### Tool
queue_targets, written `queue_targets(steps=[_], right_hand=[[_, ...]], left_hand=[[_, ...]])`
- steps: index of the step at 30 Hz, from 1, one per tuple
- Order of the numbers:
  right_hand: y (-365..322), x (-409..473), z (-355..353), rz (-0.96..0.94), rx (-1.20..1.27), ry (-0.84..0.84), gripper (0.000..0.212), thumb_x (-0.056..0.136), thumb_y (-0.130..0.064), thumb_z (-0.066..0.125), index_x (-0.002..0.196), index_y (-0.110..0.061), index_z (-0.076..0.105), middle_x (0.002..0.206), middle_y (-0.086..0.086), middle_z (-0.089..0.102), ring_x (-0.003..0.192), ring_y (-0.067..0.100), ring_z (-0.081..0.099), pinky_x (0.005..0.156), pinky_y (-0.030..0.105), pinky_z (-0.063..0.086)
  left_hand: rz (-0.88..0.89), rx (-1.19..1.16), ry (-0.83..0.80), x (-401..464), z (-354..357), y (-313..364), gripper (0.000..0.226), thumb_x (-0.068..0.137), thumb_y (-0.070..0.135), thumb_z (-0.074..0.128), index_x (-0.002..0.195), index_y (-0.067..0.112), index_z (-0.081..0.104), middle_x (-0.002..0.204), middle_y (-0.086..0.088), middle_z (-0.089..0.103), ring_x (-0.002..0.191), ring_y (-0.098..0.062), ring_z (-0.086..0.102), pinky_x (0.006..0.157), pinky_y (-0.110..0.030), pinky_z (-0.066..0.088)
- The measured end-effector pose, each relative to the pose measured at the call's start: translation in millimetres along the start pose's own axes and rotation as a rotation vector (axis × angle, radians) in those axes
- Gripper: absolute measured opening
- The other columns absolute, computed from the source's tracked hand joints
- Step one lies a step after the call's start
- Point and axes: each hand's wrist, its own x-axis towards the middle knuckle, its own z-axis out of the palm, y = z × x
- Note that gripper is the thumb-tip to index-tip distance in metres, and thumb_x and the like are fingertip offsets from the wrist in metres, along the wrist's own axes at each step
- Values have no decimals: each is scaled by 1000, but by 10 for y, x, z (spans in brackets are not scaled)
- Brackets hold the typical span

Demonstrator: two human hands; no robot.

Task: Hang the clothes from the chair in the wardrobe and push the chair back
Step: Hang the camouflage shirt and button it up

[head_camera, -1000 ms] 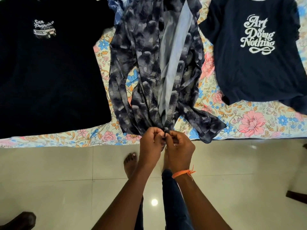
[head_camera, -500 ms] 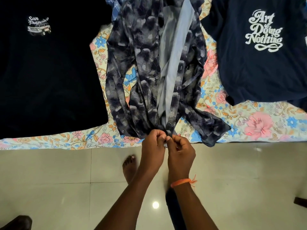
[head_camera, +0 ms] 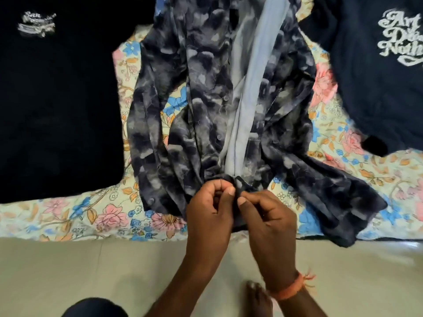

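Blue-grey mottled fabric fills the middle of the head view: a button-up patterned shirt [head_camera: 212, 106] lies open on a bed covered by a floral bedsheet [head_camera: 96, 216], its paler blue inner side showing as a strip down the centre. The shirt's lower hem reaches the near edge of the bed, and one corner of it spills over that edge on the right. Both hands meet at the hem. The left hand [head_camera: 210, 209] has its fingers curled, thumb and forefinger pinching a fold of the shirt's front edge. The right hand [head_camera: 267, 216], just beside it and nearly touching, also pinches the same bunched edge with curled fingers; an orange thread bracelet [head_camera: 290, 287] circles its wrist. To the left of the shirt lies a black T-shirt [head_camera: 57, 110] with a small blurred white print near its top. To the right lies a navy T-shirt [head_camera: 375, 88] with large white script lettering, partly cut off by the frame. Below the bed is a pale tiled floor [head_camera: 68, 271], with a bare foot [head_camera: 258, 298] near the bottom edge.
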Motion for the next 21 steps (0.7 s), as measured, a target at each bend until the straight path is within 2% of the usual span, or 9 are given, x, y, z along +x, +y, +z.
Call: queue_targets(steps=[2, 4, 7, 9, 13, 16, 18, 21], right_hand=[[30, 140, -80, 10, 44, -109, 14, 84, 6, 69, 83, -6, 78, 78, 3, 70, 70, 6, 67, 59, 11, 50], [72, 230, -147, -5, 72, -176, 18, 84, 4, 71, 87, -10, 80, 77, 1, 72, 68, 13, 70, 60, 24, 57], [172, 247, -174, 93, 206, -142, 15, 85, 0, 71, 87, -12, 79, 78, 5, 73, 60, 27, 71, 54, 46, 60], [254, 197, -169, 85, 212, -86, 12, 83, 0, 73, 84, -12, 78, 78, 5, 73, 56, 29, 70, 50, 49, 59], [342, 174, -166, -52, 140, -21, 13, 79, -3, 77, 78, -16, 76, 75, -1, 72, 57, 23, 70, 50, 43, 59], [402, 182, -154, -223, -44, 7, 10, 81, -7, 79, 77, -16, 75, 71, -8, 69, 61, 16, 68, 53, 37, 56], [419, 210, -114, -285, -123, 63, 16, 81, -5, 79, 69, -13, 71, 66, -8, 65, 58, 12, 63, 51, 33, 51], [436, 294, -86, -353, -211, 125, 19, 79, -7, 79, 65, -15, 68, 64, -10, 62, 58, 6, 59, 52, 15, 45]], left_hand=[[54, -43, 13, 61, 21, -51, 16, 96, 15, 60, 84, 22, 67, 71, 2, 68, 65, -10, 64, 59, -24, 52], [83, -123, 20, 107, 65, -60, 17, 95, 12, 61, 82, 18, 69, 67, 2, 68, 59, -6, 61, 54, -17, 48], [124, -161, 17, 173, 163, -103, 18, 93, 9, 64, 79, 18, 71, 67, 1, 70, 60, -6, 63, 54, -19, 51], [157, -134, 5, 171, 188, -142, 19, 92, 9, 66, 78, 21, 72, 71, 4, 72, 66, -7, 67, 62, -21, 54], [178, -153, -52, 144, 132, -154, 15, 91, 9, 67, 82, 16, 76, 75, 2, 74, 71, -10, 70, 67, -23, 55], [190, -173, -148, 113, 98, -146, 9, 89, 15, 70, 88, 14, 78, 78, -4, 75, 75, -15, 71, 66, -32, 58], [192, -159, -198, 137, 90, -124, 16, 83, 19, 77, 98, 14, 78, 85, 1, 77, 82, -11, 74, 69, -26, 59], [149, -141, -251, 288, 48, -112, 20, 79, 18, 80, 99, 19, 77, 87, 5, 77, 84, -10, 74, 72, -25, 59]])
